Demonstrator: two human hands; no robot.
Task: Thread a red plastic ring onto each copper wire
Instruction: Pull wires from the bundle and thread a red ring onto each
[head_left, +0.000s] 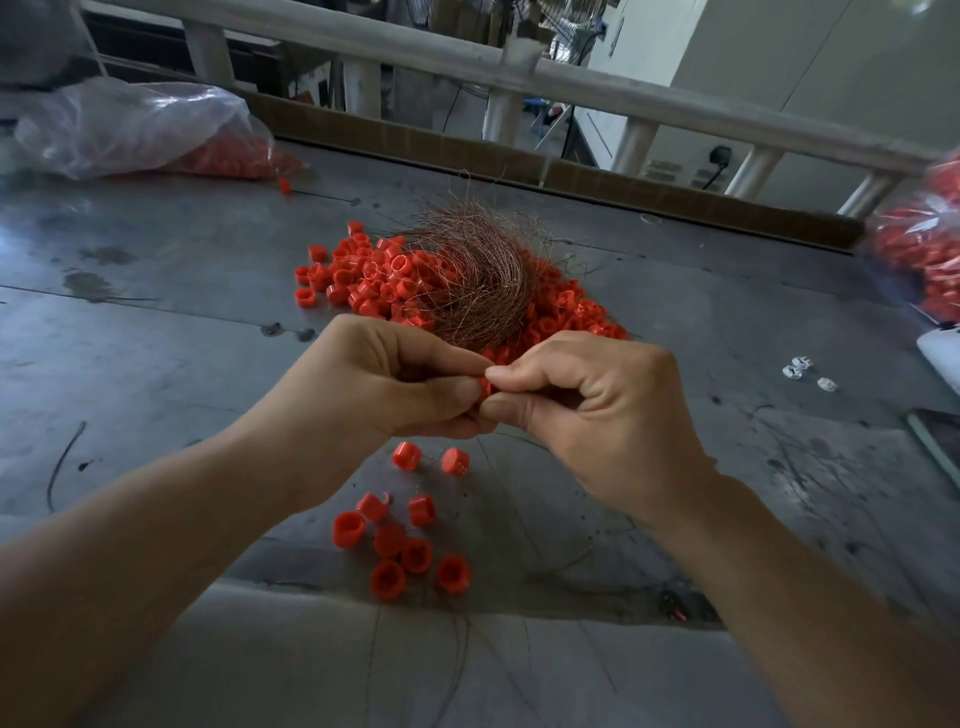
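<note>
A red plastic ring (484, 387) is pinched between the fingertips of my left hand (384, 382) and my right hand (587, 405), which meet above the grey metal table (156, 338). Any wire at the fingertips is too thin to see. Behind the hands lies a curved bundle of copper wires (478, 280) on top of a heap of loose red rings (374, 280). Below the hands, several red rings (405, 540) lie on the table with thin wires running from them.
A clear plastic bag with red rings (140, 130) lies at the back left, another bag of red rings (919, 249) at the right edge. Small white parts (802, 369) sit to the right. A brown cardboard edge (571, 176) and a white railing (519, 67) close the far side.
</note>
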